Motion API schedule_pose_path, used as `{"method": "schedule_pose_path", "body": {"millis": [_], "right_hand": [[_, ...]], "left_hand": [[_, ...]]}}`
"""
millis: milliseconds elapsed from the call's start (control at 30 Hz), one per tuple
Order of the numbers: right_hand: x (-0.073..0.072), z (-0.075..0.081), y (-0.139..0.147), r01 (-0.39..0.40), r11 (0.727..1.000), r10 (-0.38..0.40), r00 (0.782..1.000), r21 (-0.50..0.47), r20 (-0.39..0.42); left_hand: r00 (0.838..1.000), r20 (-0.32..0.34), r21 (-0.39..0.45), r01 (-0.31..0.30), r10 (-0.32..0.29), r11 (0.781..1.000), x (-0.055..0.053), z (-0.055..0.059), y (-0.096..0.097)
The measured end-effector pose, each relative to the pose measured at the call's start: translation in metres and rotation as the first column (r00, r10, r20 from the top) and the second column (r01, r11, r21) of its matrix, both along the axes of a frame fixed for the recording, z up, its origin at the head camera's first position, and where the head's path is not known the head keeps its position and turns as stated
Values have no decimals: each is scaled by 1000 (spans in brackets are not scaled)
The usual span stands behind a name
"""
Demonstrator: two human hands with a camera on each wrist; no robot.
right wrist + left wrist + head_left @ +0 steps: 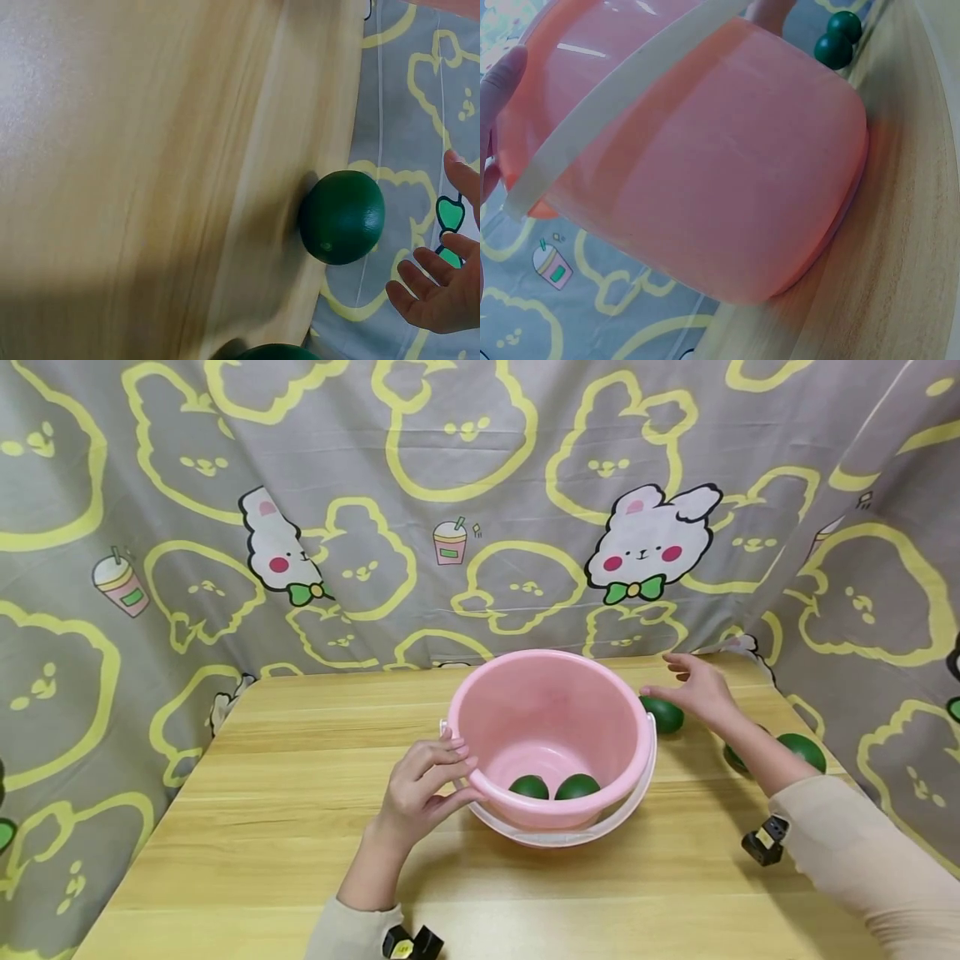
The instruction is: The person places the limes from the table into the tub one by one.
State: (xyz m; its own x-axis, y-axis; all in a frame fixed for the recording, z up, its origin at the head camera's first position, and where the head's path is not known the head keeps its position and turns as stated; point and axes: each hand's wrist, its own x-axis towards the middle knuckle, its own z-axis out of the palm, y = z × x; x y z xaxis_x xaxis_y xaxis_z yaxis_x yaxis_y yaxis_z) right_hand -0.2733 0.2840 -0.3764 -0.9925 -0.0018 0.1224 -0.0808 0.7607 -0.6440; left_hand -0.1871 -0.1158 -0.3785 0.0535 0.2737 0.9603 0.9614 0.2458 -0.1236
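Note:
A pink bucket (pixel 551 718) with a white handle (pixel 622 97) stands on the table, its handle hanging down at the front. My left hand (pixel 423 785) grips the bucket's left front rim. Two dark green, smooth, oval fruits (pixel 577 787) lie at the bottom inside, partly hidden by the near rim. To the right of the bucket, my right hand (pixel 697 693) is just above another green fruit (pixel 663 716), its fingers spread and holding nothing. In the right wrist view, a gap shows between that hand and the fruit (pixel 343 217).
Two more green fruits (pixel 802 752) sit at the table's right side, partly behind the right forearm. The wooden table (pixel 285 802) meets a grey curtain (pixel 525 460) with yellow cartoon outlines at the back and sides. A black device (pixel 765 842) is at the right wrist.

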Motion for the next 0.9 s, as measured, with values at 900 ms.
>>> {"method": "schedule_pose_path", "body": {"millis": [900], "right_hand": [[-4,-31,12,0,999,-4,996,39,88]], "left_hand": [[1000,5,3,0,0,1000,0,-1,0]]}}
